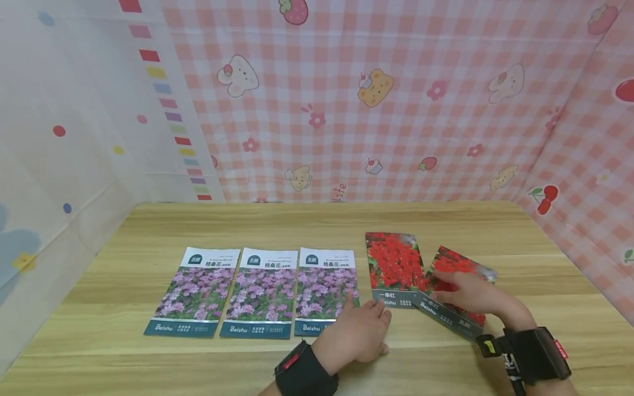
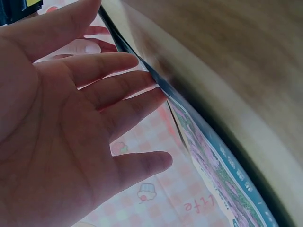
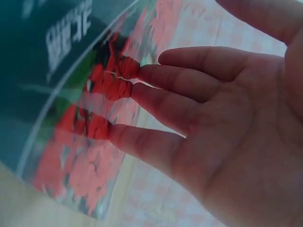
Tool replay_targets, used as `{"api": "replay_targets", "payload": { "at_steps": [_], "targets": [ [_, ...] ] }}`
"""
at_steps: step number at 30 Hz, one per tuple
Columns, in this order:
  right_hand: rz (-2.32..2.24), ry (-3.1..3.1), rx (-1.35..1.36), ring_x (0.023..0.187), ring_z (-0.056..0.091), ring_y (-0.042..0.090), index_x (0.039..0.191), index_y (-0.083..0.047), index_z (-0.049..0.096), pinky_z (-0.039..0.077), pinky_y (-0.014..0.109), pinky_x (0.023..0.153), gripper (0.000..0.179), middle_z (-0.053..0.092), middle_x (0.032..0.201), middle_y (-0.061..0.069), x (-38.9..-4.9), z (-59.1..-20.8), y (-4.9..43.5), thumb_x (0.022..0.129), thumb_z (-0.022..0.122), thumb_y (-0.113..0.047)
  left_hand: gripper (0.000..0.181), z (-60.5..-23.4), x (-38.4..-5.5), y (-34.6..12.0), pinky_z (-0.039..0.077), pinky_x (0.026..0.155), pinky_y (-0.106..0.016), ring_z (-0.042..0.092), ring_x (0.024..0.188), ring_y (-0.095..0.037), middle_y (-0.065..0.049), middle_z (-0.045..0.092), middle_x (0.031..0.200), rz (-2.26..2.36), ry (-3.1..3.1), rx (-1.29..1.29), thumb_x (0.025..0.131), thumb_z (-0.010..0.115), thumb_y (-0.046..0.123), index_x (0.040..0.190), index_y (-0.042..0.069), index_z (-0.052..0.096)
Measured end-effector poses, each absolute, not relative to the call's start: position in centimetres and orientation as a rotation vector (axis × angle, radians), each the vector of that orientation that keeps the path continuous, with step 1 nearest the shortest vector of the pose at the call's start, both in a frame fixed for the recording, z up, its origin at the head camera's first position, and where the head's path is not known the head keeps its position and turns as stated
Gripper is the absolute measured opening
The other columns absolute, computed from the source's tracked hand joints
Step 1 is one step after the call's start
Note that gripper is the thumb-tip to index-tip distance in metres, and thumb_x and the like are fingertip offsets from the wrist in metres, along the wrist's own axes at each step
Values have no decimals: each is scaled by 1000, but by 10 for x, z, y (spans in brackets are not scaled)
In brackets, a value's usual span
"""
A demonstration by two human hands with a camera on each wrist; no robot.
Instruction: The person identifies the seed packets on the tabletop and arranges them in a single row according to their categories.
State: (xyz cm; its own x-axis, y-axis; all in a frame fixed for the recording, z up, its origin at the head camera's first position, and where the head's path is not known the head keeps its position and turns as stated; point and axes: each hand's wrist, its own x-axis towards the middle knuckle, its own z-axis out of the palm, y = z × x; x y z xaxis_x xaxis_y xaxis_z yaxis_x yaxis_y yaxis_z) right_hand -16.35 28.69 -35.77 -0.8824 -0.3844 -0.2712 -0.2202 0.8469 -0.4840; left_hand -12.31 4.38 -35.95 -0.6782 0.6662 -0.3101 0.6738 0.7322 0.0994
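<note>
My right hand [image 1: 468,291] reaches over a tilted red-flower seed packet [image 1: 463,261]. Its outstretched fingertips rest on the printed red blooms [image 3: 97,127] in the right wrist view, with the thumb held apart. Beside it, a second red-flower packet [image 1: 393,258] lies nearly straight, its lower right corner overlapped by the tilted one. My left hand [image 1: 354,333], fingers extended, lies over the lower right corner of the nearest purple-flower packet [image 1: 324,286]. From the left wrist, the palm shows bare, with fingertips close to the packets' teal edge [image 2: 208,132].
Two more purple-flower packets, a middle one [image 1: 260,294] and a left one [image 1: 195,291], lie face up in the same row. The wooden table [image 1: 297,220] ends at a pink checked cloth [image 1: 307,137] hung behind it. Black bands circle both wrists.
</note>
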Motion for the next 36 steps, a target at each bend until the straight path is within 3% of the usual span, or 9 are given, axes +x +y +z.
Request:
{"api": "replay_targets", "payload": {
  "at_steps": [3,5,6,8,23,31,36],
  "targets": [
    [-590,2715,-435,63,52,25,127,11,41,47,42,67,63,63,90,22,-164,-358,300,87,56,-36,59,-359,-122,42,23,107,-52,29,129,-16,0,34,144,-7,2590,1054,84,56,43,135,16,40],
    [-582,2736,-412,88,56,39,126,11,42,48,52,75,64,56,111,31,-164,-358,307,87,55,-37,59,-359,-122,41,23,107,-52,30,129,-16,-1,34,144,2,2575,1067,84,56,43,135,16,41],
    [-576,2747,-408,102,50,45,125,12,42,46,57,81,64,48,122,34,-164,-358,311,87,55,-38,59,-358,-122,41,24,107,-52,30,129,-16,-1,35,144,-2,2571,1072,84,56,43,134,16,41],
    [-576,2759,-377,110,42,49,125,12,42,43,61,83,64,47,123,35,-164,-359,317,88,54,-38,59,-358,-122,40,24,107,-52,30,129,-15,0,36,143,-7,2565,1079,83,57,44,134,16,42],
    [-546,2813,-282,108,41,52,121,17,42,41,63,85,63,47,119,38,-165,-357,334,88,54,-36,53,-354,-115,39,24,106,-53,37,124,-15,0,44,137,-2,2543,1057,83,58,43,128,17,49],
    [-575,2870,-399,99,52,41,124,13,43,47,54,77,57,53,116,33,-164,-355,312,87,56,-29,51,-352,-113,40,27,105,-51,40,122,-16,-1,46,134,-12,2543,1051,83,59,43,126,17,51],
    [-662,2858,-498,105,50,42,125,11,42,46,57,82,54,49,122,33,-164,-355,288,87,57,-24,50,-351,-111,39,29,104,-50,42,119,-15,0,49,131,-33,2547,1062,82,59,44,124,18,52]
  ]
}}
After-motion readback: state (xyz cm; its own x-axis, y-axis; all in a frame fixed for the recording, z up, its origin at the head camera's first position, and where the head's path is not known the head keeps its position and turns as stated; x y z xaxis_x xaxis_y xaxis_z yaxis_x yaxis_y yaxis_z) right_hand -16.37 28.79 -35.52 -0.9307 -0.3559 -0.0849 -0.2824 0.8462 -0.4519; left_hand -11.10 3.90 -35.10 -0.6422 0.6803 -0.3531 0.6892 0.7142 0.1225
